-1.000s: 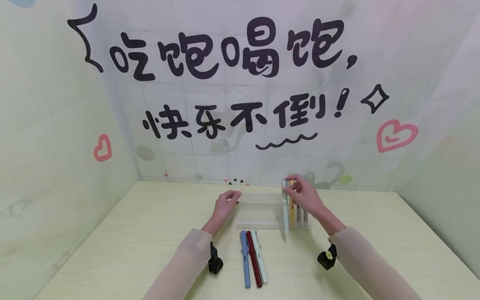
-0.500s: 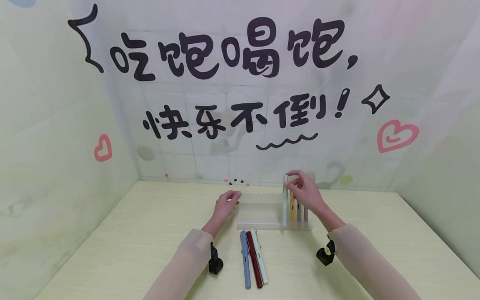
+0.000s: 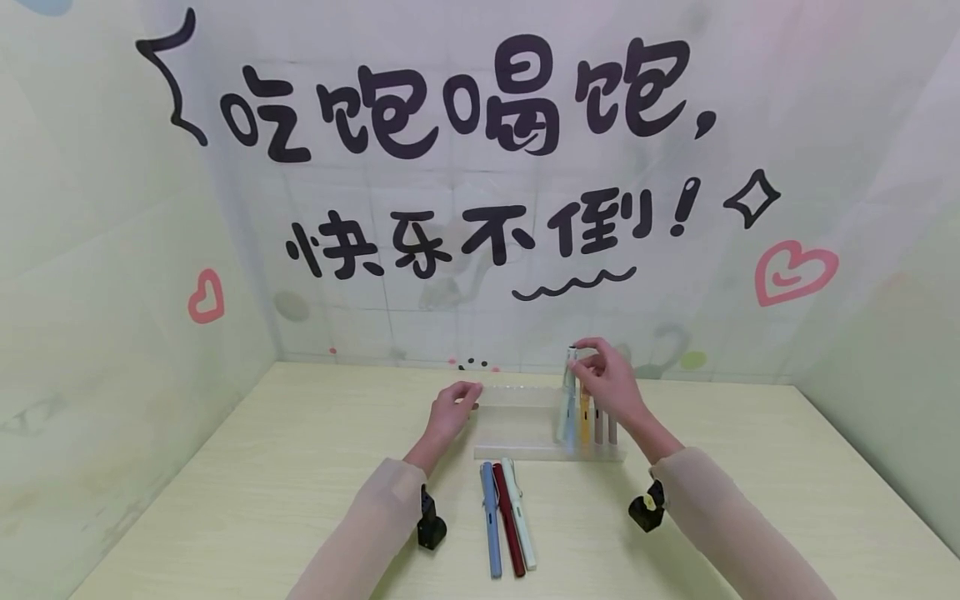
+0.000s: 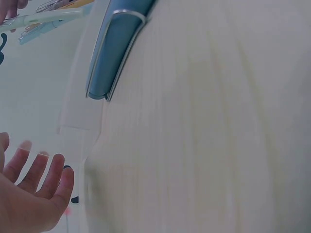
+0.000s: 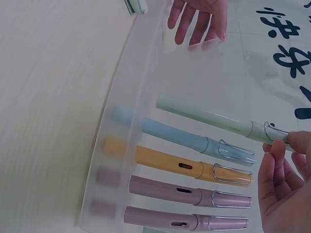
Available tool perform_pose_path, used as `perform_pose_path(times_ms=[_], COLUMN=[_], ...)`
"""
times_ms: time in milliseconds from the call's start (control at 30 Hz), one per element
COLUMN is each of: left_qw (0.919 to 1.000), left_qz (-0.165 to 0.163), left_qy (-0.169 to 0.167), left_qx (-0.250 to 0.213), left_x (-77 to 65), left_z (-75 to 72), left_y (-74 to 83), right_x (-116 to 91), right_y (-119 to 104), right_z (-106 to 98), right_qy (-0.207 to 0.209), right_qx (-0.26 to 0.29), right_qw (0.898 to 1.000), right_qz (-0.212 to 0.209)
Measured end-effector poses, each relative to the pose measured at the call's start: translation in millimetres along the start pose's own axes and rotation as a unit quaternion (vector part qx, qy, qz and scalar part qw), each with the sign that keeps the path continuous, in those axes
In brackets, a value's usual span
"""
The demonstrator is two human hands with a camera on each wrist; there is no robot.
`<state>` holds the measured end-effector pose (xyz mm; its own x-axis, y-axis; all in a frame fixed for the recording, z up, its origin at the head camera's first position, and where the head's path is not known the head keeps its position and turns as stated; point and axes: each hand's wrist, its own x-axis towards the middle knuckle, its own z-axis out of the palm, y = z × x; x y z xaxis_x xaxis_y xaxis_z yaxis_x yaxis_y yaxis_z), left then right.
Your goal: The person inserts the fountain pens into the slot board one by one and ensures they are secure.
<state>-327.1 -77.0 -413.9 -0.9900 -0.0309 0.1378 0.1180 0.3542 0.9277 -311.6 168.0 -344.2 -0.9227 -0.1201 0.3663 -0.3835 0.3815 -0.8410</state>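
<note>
In the head view, my left hand (image 3: 450,410) holds the left end of a clear pen rack (image 3: 517,452). My right hand (image 3: 611,387) pinches a pale green pen (image 5: 209,115) by its capped end. That pen leans a little, its lower end close behind the rack's front ledge; whether it touches the rack I cannot tell. Beside it in the rack stand a light blue pen (image 5: 180,136), a yellow pen (image 5: 167,160) and two mauve pens, one mauve pen (image 5: 163,186) above the other mauve pen (image 5: 160,216) in the right wrist view.
Three loose pens lie side by side in front of the rack: a blue pen (image 3: 491,521), a dark red pen (image 3: 510,521) and a whitish green pen (image 3: 522,525). A printed backdrop (image 3: 420,333) rises behind the pale tabletop (image 3: 337,417).
My right hand has lifted the pale green pen slightly and brought its lower end from in front of the ledge to behind it. My left hand keeps its place on the rack.
</note>
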Motion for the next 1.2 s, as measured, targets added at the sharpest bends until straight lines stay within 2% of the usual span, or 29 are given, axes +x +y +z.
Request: perform_pose_path(times_ms=[433,800,1200], left_qw=[1.0000,0.9999,1.0000], left_qz=[-0.003,0.003,0.004], left_qy=[0.000,0.004,0.004], left_qx=[-0.004,-0.010,-0.006], left_x=[0.5,0.5,-0.1], left_z=[0.7,0.8,0.8], left_y=[-0.9,-0.4,0.0], right_x=[-4,-4,-6], right_y=[4,7,9], right_z=[9,12,16], right_qy=[-0.004,-0.014,-0.032], right_qx=[-0.019,-0.025,-0.057], right_qw=[1.000,0.999,0.998], right_qz=[0.009,-0.018,-0.002])
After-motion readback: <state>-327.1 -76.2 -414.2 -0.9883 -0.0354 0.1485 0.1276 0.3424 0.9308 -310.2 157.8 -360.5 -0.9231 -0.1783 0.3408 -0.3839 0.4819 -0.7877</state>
